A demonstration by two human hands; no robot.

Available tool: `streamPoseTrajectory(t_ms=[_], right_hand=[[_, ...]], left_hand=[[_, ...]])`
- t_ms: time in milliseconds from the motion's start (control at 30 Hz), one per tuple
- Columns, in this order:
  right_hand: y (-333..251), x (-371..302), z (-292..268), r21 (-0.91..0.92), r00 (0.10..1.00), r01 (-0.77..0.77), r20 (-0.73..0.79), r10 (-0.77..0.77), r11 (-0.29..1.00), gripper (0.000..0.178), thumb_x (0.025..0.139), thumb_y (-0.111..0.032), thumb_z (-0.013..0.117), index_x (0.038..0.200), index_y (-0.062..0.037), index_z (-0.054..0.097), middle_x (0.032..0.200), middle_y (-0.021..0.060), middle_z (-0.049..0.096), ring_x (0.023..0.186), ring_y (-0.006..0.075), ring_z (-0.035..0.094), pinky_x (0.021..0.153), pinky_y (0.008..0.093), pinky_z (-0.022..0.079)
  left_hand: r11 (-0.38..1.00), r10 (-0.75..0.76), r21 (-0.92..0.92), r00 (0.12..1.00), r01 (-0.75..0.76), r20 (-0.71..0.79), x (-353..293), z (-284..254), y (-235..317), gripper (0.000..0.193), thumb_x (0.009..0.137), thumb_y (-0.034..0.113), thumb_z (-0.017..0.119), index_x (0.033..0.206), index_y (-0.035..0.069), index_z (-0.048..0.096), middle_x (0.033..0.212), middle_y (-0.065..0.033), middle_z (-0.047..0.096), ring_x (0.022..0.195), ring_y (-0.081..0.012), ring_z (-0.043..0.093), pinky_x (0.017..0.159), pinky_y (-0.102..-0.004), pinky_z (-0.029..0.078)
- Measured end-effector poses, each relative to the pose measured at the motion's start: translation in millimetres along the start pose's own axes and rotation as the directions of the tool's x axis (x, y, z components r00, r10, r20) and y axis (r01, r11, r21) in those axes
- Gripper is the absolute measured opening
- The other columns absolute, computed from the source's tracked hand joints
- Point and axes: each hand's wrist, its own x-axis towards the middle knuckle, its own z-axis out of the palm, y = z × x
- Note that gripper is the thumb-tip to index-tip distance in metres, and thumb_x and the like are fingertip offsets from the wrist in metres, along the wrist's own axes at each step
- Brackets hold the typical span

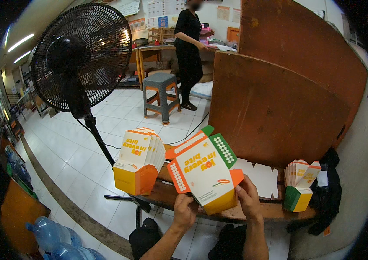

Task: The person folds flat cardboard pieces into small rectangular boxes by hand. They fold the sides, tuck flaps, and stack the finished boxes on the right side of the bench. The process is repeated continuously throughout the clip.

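Observation:
A partly folded paper food carton (205, 173), white with orange, green and yellow parts, is held up in front of me with its flaps spread. My left hand (185, 211) pinches its lower left edge, and my right hand (249, 197) grips the lower right side by an orange flap. To the left, a stack of nested cartons (134, 151) stands at the end of a brown wooden bench (229, 211). Another nested stack (300, 184) sits on the bench to the right. White cardboard pieces (260, 178) lie flat between them, partly hidden behind my right hand.
A black pedestal fan (80, 58) stands at the left. Brown wooden panels (275, 104) rise behind the bench. Dark cloth (329, 190) hangs at its right end. Blue water bottles (60, 238) lie at lower left. Farther off, a person (188, 52) stands beside a grey stool (161, 95).

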Motion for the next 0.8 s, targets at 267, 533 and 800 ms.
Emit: streamPoseTrajectory(t_ms=[267,533,800], right_hand=[[-58,35,5,-0.452,0.96,0.217,0.258,-0.106,0.865,0.028,0.083,-0.008,0.071,0.108,0.0,0.061,0.092,0.007,0.063,0.087,0.0135,0.061,0.078,0.028,0.052],[-40,-3,2,-0.66,0.756,0.396,0.629,0.183,0.638,0.028,0.073,-0.013,0.077,0.098,-0.0075,0.067,0.093,0.0081,0.065,0.094,0.0246,0.062,0.094,0.0396,0.041],[-43,2,-13,-0.353,0.515,0.358,0.847,0.133,0.864,0.025,0.077,-0.018,0.072,0.098,-0.0057,0.064,0.096,0.011,0.064,0.093,0.0295,0.06,0.085,0.039,0.046]], left_hand=[[0.729,0.269,0.684,0.925,-0.014,-0.268,13,10,21,0.054,0.082,0.005,0.051,0.135,0.0,0.041,0.134,-0.0181,0.043,0.129,-0.0295,0.041,0.111,-0.0405,0.03],[-0.266,-0.224,0.783,0.826,-0.563,0.518,-21,40,63,0.036,0.083,0.024,0.07,0.117,0.014,0.063,0.123,-0.0115,0.058,0.125,-0.0295,0.046,0.115,-0.0556,0.015],[-0.082,-0.545,0.891,0.768,-0.447,0.336,-39,55,83,0.018,0.084,0.029,0.07,0.092,0.013,0.071,0.083,-0.0077,0.069,0.086,-0.0277,0.065,0.079,-0.0427,0.049]])
